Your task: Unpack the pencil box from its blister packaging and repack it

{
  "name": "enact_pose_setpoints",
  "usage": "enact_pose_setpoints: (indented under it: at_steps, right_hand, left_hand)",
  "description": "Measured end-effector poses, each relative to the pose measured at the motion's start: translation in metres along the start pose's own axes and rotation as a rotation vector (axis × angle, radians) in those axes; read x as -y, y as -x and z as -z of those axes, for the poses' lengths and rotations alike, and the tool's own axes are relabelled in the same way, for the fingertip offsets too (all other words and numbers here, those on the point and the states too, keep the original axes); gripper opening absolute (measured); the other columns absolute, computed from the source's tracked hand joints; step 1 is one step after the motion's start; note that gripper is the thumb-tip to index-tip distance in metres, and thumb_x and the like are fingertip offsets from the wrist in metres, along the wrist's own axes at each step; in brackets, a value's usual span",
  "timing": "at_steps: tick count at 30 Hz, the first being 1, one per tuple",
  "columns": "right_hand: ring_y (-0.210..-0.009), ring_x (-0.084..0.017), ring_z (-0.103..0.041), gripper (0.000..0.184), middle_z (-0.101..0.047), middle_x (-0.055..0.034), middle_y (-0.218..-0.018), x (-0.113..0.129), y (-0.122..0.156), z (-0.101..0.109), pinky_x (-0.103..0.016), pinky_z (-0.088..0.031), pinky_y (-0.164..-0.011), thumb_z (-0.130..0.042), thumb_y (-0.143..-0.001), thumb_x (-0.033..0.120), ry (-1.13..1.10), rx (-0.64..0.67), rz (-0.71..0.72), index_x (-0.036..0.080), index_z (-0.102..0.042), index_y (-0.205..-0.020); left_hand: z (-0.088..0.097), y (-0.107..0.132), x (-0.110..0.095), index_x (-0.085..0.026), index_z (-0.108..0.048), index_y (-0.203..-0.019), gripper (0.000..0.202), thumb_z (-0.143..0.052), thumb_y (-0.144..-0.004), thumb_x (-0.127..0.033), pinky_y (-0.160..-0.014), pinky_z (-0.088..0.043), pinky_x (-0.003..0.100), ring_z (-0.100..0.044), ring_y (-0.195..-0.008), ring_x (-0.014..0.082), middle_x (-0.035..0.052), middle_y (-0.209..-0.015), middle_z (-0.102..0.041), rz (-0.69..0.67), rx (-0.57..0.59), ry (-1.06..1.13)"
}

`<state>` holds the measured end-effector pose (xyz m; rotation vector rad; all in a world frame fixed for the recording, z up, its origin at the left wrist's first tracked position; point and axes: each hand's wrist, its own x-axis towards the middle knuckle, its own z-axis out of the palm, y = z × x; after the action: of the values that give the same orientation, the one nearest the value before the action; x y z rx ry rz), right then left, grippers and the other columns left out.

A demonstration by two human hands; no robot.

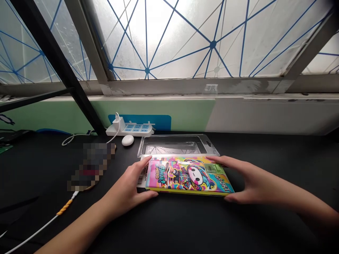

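Note:
A colourful pencil case [182,176] with a cartoon figure and the word SPORT lies in the middle of the black desk. Its front edge is yellow-green. My left hand [136,183] grips its left end, thumb at the front edge and fingers at the back. At the opposite end, my right hand [245,180] holds it the same way. Directly behind is a clear plastic package [180,145], partly hidden by the case. A printed card with a barcode [142,178] shows between my left hand and the case.
To the left lies a blurred-out phone-like object [92,167] with a white cable [39,231] running to it. A white power strip [129,128] stands against the wall, and a small white rounded case [127,140] sits before it. A black slanted post [58,63] rises at left.

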<state>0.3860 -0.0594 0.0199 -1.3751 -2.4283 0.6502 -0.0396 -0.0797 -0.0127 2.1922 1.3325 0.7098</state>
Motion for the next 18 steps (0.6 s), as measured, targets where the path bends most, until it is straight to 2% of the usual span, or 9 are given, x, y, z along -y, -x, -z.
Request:
enact_pose_setpoints:
  at_steps: [2,5,7,10,14,18]
  right_hand:
    - [-0.143,-0.039,-0.049,0.094,-0.054,-0.0027,-0.156,0.007,-0.003,0.004,-0.054,-0.041,-0.118,-0.087,-0.072,0.047,-0.014,-0.062,0.055,0.042,-0.044,-0.155]
    - [-0.140,-0.039,-0.052,0.089,-0.055,-0.0052,-0.155,0.012,-0.013,0.013,-0.051,-0.044,-0.117,-0.087,-0.073,0.042,-0.158,-0.141,0.087,0.038,-0.048,-0.153]
    - [-0.141,-0.038,-0.051,0.089,-0.052,-0.0065,-0.158,0.013,-0.026,0.021,-0.048,-0.047,-0.115,-0.088,-0.074,0.040,-0.313,-0.157,0.090,0.035,-0.048,-0.153]
    - [-0.144,-0.036,-0.049,0.088,-0.050,-0.0076,-0.159,0.011,-0.055,0.030,-0.049,-0.047,-0.116,-0.089,-0.074,0.039,-0.458,-0.159,0.092,0.032,-0.049,-0.151]
    - [-0.140,-0.037,-0.052,0.086,-0.056,-0.0109,-0.154,0.001,-0.089,0.035,-0.055,-0.043,-0.119,-0.091,-0.071,0.043,-0.503,-0.196,0.069,0.028,-0.053,-0.147]
    - [-0.138,-0.037,-0.054,0.084,-0.057,-0.0118,-0.152,-0.013,-0.102,0.018,-0.052,-0.044,-0.118,-0.089,-0.073,0.047,-0.440,-0.237,0.060,0.026,-0.053,-0.146]
  left_hand:
    - [-0.002,0.003,-0.002,-0.043,-0.027,-0.157,0.089,-0.079,-0.086,-0.041,-0.116,-0.045,0.047,-0.050,-0.143,0.0309,0.0056,-0.158,-0.048,-0.064,-0.072,-0.005]
    - [0.000,0.001,-0.009,-0.043,-0.027,-0.156,0.085,-0.078,-0.088,-0.042,-0.117,-0.044,0.048,-0.051,-0.142,0.0303,0.0052,-0.157,-0.048,-0.082,-0.198,0.024]
    - [0.006,-0.011,-0.018,-0.039,-0.030,-0.155,0.082,-0.077,-0.089,-0.045,-0.116,-0.045,0.049,-0.050,-0.142,0.0318,0.0071,-0.155,-0.049,-0.058,-0.288,0.032]
    - [0.020,-0.045,-0.031,-0.031,-0.036,-0.153,0.075,-0.074,-0.091,-0.045,-0.115,-0.044,0.051,-0.051,-0.139,0.0332,0.0106,-0.152,-0.051,-0.078,-0.373,-0.019]
    - [0.029,-0.090,-0.029,-0.026,-0.031,-0.156,0.072,-0.067,-0.096,-0.039,-0.116,-0.041,0.054,-0.048,-0.141,0.0341,0.0160,-0.155,-0.045,-0.081,-0.306,-0.053]
    - [0.019,-0.102,-0.011,-0.022,-0.028,-0.159,0.071,-0.062,-0.098,-0.036,-0.120,-0.034,0.054,-0.039,-0.147,0.0345,0.0173,-0.159,-0.042,-0.051,-0.241,-0.068]
